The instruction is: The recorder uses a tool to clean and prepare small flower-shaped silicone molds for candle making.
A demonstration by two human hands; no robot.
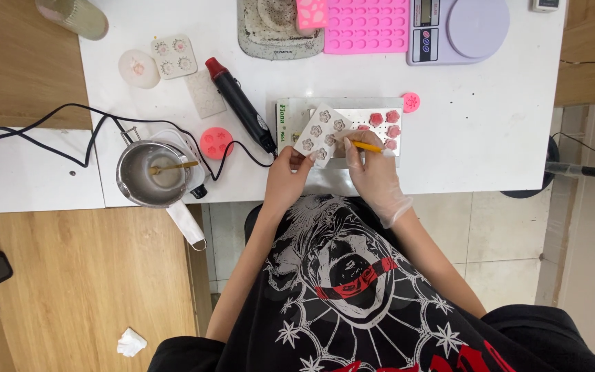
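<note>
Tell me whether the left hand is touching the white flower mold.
Touching: the head view shows the left hand gripping the lower edge of the white flower mold.

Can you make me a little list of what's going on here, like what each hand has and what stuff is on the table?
left hand: bare, holds the white flower mould by its lower edge, tilted
right hand: in a clear glove, grip on a thin yellow stick whose tip touches the mould
under the mould: grey tray with pink flower pieces at its right
left of tray: black heat gun, round pink mould
further left: metal pot with a stick inside
table's far edge: pink mould sheet, lilac scale
surface: white table
</note>
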